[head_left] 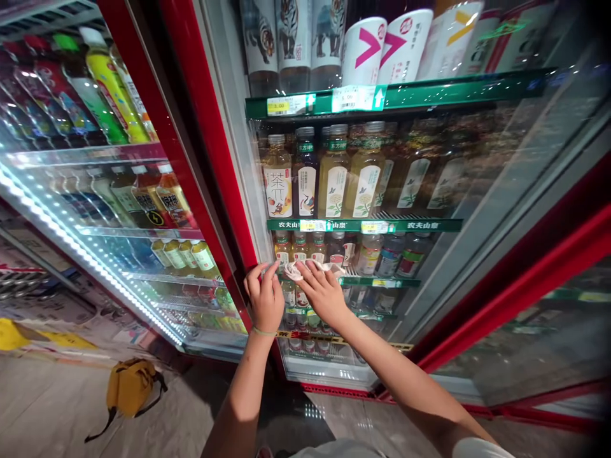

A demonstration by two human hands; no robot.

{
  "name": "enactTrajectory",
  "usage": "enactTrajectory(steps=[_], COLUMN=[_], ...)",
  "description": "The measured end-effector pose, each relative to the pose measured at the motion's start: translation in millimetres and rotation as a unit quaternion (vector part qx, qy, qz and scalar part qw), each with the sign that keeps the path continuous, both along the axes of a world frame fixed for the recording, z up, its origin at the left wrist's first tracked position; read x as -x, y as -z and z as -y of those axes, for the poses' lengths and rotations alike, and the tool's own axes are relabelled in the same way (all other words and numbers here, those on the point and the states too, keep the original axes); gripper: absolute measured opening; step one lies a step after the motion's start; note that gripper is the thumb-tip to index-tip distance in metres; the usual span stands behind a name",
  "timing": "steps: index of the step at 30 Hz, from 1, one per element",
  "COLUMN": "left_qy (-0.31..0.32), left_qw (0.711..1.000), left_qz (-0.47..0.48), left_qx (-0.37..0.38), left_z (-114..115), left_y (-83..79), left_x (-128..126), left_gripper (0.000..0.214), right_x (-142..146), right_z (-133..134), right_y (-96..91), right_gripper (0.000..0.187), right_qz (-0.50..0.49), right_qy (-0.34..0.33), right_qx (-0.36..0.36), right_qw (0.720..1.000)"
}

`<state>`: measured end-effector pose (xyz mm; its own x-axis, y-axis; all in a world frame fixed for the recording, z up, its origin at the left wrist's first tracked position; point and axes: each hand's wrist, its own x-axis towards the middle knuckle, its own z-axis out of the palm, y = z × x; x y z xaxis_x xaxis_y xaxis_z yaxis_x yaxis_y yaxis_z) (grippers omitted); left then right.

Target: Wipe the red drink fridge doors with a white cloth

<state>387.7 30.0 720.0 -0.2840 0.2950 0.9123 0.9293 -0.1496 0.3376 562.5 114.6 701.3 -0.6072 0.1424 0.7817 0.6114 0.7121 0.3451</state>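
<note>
My right hand presses a pale, crumpled cloth against the glass door of a drinks fridge. The cloth bunches out on both sides of the fingers. Close to its left, my left hand rests at the door's red frame, fingers bent and apart, with nothing seen in them. A thin band circles the left wrist. Behind the glass, bottled teas stand in rows on shelves with green price strips.
To the left, another lit fridge holds soft-drink bottles on several shelves. A yellow-brown backpack with dark straps lies on the grey floor. A second red door frame runs diagonally at the right.
</note>
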Motion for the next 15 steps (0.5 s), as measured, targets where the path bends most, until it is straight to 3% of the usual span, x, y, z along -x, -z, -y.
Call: enactTrajectory(steps=[3,7,12,15], left_qy=[0.004,0.017,0.021,0.033], left_qw=[1.0,1.0,0.999,0.998], left_qz=[-0.012,-0.023,-0.042,-0.044], left_qx=[-0.006,-0.012,-0.015,-0.013], left_z=[-4.3,-9.6,-13.5,-17.2], left_y=[-3.0,-5.9,-7.5,-7.4], left_x=[-8.5,-20.0,-28.5,-34.9], left_gripper=[0.034,0.034,0.034,0.035], right_x=[-12.8,-20.7,-43.2,-64.6], right_z=[-2.3,-5.3,-12.3,-17.7], right_y=[-2.5,-10.4,-1.9,-2.0], right_gripper=[0.039,0.034,0.037,0.032], right_qz=[0.026,-0.033,-0.007,-0.051], right_qy=[-0.006,0.024,0.012,0.053], right_qx=[-0.004,0.017,-0.005,0.004], right_qw=[1.0,0.999,1.0,0.997])
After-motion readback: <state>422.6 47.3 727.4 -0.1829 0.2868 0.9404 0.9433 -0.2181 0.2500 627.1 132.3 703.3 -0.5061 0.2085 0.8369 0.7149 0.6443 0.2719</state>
